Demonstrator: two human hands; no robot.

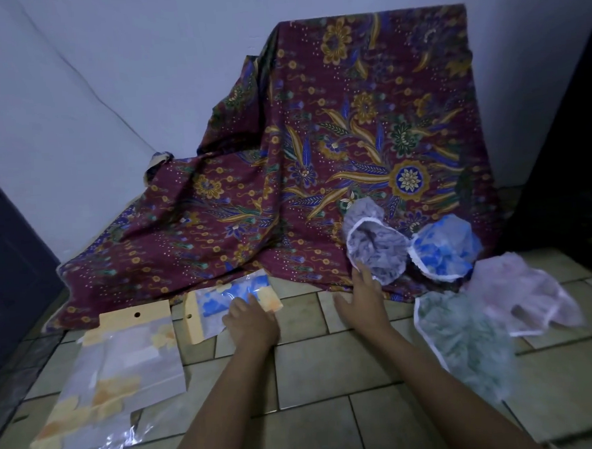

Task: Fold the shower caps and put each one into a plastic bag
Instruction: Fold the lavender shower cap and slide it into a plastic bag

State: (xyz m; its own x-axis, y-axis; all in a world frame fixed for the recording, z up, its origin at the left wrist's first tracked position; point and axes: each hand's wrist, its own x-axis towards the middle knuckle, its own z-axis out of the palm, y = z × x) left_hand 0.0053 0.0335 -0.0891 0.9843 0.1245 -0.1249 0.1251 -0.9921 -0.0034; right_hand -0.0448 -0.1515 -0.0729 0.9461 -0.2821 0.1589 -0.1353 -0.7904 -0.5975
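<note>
A clear plastic bag with an orange header (220,305) lies on the tiled floor and holds a folded blue shower cap. My left hand (250,324) rests on this bag with its fingers laid flat. My right hand (361,294) reaches to the right with straight fingers, its fingertips touching the rim of a grey shower cap (378,245). Beside that cap lie a blue cap (443,251), a pink cap (521,291) and a green cap (465,339). A pile of empty plastic bags (120,367) with orange prints lies at the left.
A maroon batik cloth (334,136) drapes over something tall against the white wall and spreads onto the floor behind the caps. A dark door stands at the left edge, and a dark object at the right edge.
</note>
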